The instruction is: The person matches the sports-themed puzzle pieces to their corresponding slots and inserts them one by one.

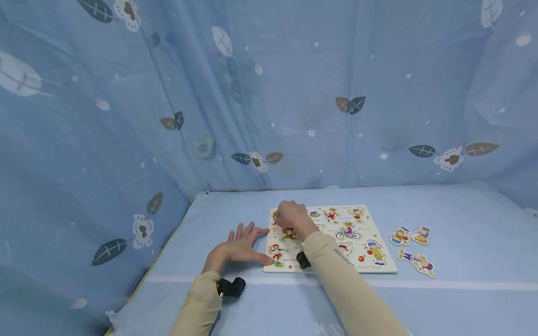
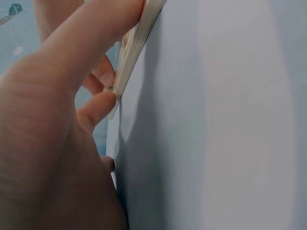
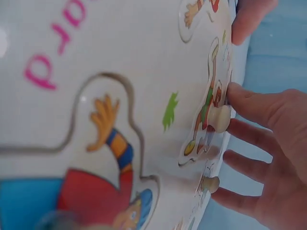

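Observation:
A white wooden peg puzzle board (image 1: 388, 266) with cartoon sports figures lies on the table. My left hand (image 1: 238, 247) has its fingers spread at the board's left edge, the thumb on the near left corner. Over the far left corner, my right hand (image 1: 292, 217) curls its fingers and pinches the cream knob (image 2: 107, 89) of a puzzle piece, which the hand mostly hides. Close by, a figure in green (image 1: 289, 234) sits in its slot with a round knob (image 3: 219, 118). Nearer to me is the skateboarder piece (image 1: 277, 255).
Three loose puzzle pieces lie right of the board: two close together, one of them a figure piece (image 1: 420, 234), and a longer piece (image 1: 417, 262) nearer me. A blue patterned curtain (image 1: 294, 93) hangs behind the blue-covered table (image 1: 462, 224).

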A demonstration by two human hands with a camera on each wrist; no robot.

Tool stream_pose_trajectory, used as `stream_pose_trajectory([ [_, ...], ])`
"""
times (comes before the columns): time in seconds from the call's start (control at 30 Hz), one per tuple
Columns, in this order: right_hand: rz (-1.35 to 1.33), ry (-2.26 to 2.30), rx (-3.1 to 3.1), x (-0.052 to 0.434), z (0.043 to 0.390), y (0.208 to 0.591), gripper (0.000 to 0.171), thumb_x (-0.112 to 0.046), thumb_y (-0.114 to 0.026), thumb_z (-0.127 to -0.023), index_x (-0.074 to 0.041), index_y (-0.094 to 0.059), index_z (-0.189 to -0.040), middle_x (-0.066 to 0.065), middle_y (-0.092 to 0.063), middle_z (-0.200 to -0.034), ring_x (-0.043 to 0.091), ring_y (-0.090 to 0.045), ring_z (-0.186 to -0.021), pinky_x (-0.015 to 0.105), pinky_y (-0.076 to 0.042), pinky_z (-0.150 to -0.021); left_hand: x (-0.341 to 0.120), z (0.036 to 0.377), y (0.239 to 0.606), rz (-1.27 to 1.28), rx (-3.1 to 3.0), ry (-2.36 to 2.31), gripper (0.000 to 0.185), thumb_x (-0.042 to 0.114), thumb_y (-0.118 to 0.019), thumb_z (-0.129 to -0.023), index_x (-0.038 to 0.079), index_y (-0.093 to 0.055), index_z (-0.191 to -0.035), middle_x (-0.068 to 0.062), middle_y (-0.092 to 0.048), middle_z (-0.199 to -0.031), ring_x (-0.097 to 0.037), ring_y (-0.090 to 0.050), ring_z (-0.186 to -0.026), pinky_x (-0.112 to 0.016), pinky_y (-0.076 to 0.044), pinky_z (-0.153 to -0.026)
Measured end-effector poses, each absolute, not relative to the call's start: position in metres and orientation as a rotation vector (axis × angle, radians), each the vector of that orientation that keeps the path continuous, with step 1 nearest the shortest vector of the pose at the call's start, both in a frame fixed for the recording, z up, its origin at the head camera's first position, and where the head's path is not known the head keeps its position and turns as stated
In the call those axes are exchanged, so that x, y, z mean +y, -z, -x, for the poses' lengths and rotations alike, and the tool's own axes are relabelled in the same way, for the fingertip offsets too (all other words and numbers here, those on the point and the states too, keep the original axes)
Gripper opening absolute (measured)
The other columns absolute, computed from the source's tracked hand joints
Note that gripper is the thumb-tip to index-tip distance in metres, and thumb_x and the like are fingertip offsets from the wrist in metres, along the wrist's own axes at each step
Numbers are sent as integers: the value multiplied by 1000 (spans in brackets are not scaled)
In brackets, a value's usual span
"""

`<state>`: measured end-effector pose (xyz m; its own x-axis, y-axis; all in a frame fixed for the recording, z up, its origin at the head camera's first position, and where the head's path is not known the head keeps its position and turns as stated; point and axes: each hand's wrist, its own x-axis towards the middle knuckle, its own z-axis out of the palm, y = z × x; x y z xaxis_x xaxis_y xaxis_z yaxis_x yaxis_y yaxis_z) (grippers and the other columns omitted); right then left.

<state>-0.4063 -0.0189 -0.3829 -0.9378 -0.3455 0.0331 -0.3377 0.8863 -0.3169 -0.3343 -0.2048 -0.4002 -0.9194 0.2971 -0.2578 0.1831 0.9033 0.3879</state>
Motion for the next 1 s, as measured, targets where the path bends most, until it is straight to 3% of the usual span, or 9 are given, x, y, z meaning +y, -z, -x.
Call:
stream_pose_trajectory([
  [0.1,564,517,3041,-19,404,383,31,-21,-62,-96,-12,-63,-67,2,-58,-72,23,-55,-76,54,-43,-98,-206,335,399,-357,2762,-528,94,69,-74,-69,37,-37,-150,-14,-3,-166,-42,10,-150,-63,3,-118],
  [0.2,620,426,3050,-16,400,386,17,-22,-62,-98,-14,-76,-102,4,-69,-100,26,-63,-98,56,-44,-100,-206,335,401,-365,2754,-532,95,69,-74,-69,35,-38,-150,-15,-4,-166,-44,10,-150,-64,3,-118],
  [0.27,673,370,3043,-14,398,387,28,-22,-63,-98,-19,-71,-124,5,-67,-117,28,-62,-110,55,-45,-100,-206,335,402,-362,2746,-517,95,69,-74,-69,35,-37,-150,-15,-3,-166,-43,11,-150,-64,3,-118],
  [0.4,751,316,2999,-9,397,387,37,-22,-61,-98,-19,-63,-135,8,-62,-124,29,-60,-115,54,-46,-100,-205,333,402,-357,2747,-524,94,66,-75,-70,35,-37,-150,-16,-3,-166,-43,10,-150,-64,3,-118],
  [0.63,826,460,2960,12,397,373,44,-20,-60,-99,-12,-55,-142,12,-54,-140,30,-56,-125,50,-48,-100,-201,332,401,-342,2771,-531,95,68,-75,-69,34,-38,-150,-17,-7,-166,-44,7,-150,-64,0,-118],
  [1.0,847,590,3108,72,373,363,27,-19,-63,-98,-13,-69,-123,7,-64,-126,27,-63,-113,45,-52,-93,-209,335,404,-373,2758,-549,99,73,-73,-66,32,-39,-150,-19,-6,-165,-46,8,-149,-65,3,-117],
])
